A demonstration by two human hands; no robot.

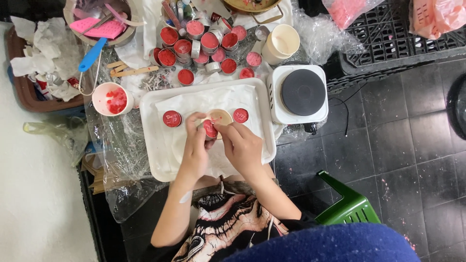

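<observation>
Tin in hand: we see a small round metal tin of red wax [209, 129] held over the middle of the white tray [154, 145], just in front of a shallow beige cup [221, 116].
Left hand: our left hand [194, 153] curls its grip around the tin's left side, fingers closed on it.
Right hand: our right hand [241, 145] pinches the tin's right edge with thumb and forefinger, so both grips are shut on the same tin.
Tray: it is lined with white paper [194, 104]; one filled tin [172, 119] sits left of the hands, another filled tin [241, 115] to the right, both apart from the held one.
Beyond the tray: a cluster of red-filled tins [204, 46] crowds the far side of the worktop, beside a cream cup [281, 43].
Right of tray: a white single hotplate [301, 92] with a dark round burner, touching the tray's edge.
Left of tray: a white cup with red wax chunks [112, 99], and a blue-handled tool [92, 54] above it.
Floor: dark tiles [403, 145], a green plastic stool [347, 206] near our right elbow.
</observation>
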